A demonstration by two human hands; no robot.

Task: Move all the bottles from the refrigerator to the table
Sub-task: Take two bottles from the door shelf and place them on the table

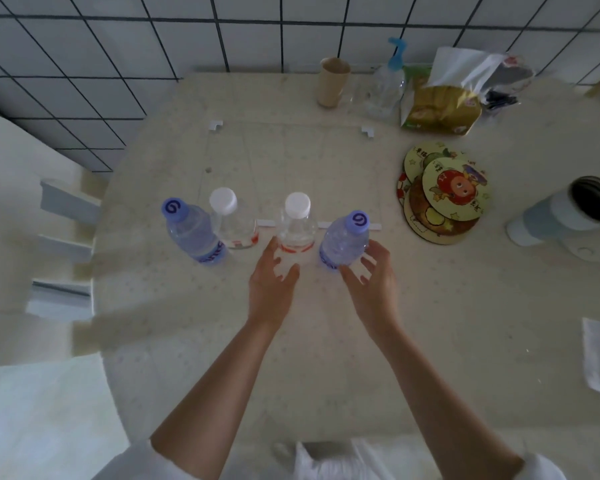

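The person has two bare forearms. The left hand (272, 282) and right hand (374, 282) wear no gloves. White sleeves (142, 459) are pushed up near the elbows.

Four bottles (297, 226) stand in a row on the table (430, 323). Coasters (444, 194) lie right of them, a cup (333, 83) behind.

Both bare forearms reach forward, left hand (272, 284) and right hand (374, 280) with fingers spread, holding nothing.
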